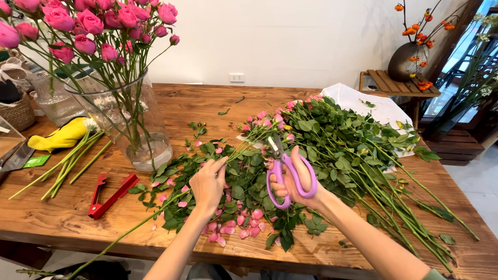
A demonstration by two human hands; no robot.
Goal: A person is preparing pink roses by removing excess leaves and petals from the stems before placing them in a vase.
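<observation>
At the centre of the frame, the left hand [208, 182] pinches a long rose stem [155, 217] that slants toward the lower left, while the right hand [296, 182] grips purple-handled scissors [284, 168], blades pointing up at the pink buds [262, 123]. The blades sit near the left fingertips (a slip could nick them) and could, by the look of it, clip a bud instead of foliage. The loose stem end overhangs the bench [62, 220] edge and may drag leaves off.
</observation>
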